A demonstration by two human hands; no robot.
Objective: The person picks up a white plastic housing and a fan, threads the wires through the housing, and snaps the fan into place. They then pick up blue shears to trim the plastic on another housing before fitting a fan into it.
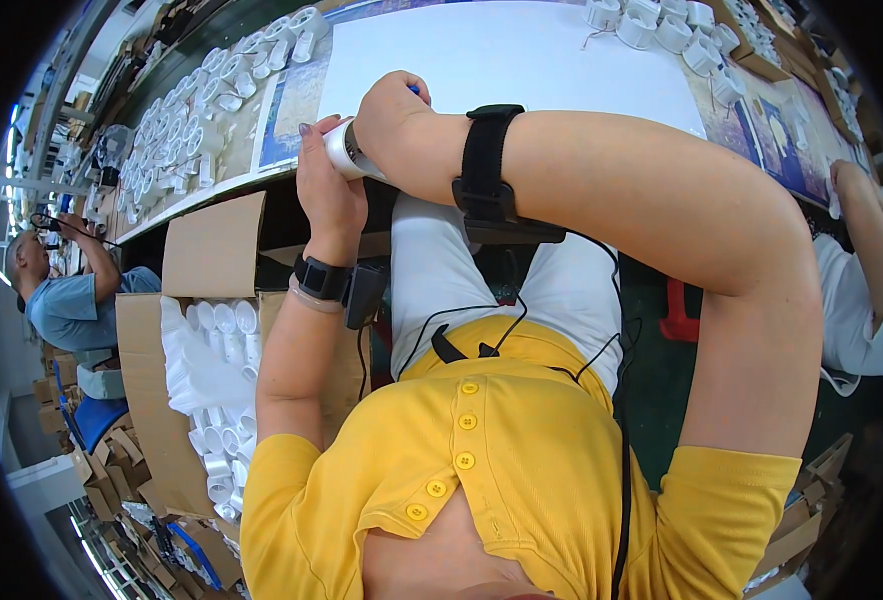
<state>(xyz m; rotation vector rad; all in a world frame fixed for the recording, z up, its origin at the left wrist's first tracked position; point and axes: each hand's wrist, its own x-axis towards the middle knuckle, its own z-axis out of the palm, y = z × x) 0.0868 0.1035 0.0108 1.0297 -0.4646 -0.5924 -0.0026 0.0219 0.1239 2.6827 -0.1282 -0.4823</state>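
Note:
My left hand is closed around a white, round cylinder-shaped part, held upright-tilted at the table's front edge. My right hand bends in over that part, its fingers curled and mostly turned away from view. A small bit of a blue object shows at the right hand's fingers; its kind is hidden. The inside of the white part looks dark near the right hand. Beneath both hands lies the edge of a white sheet on the table.
Many white ring-shaped parts crowd the table's left side, and more white cylinders stand at the far right. An open cardboard box of white cylinders sits by my left arm. People work at left and right. Black cables hang across my lap.

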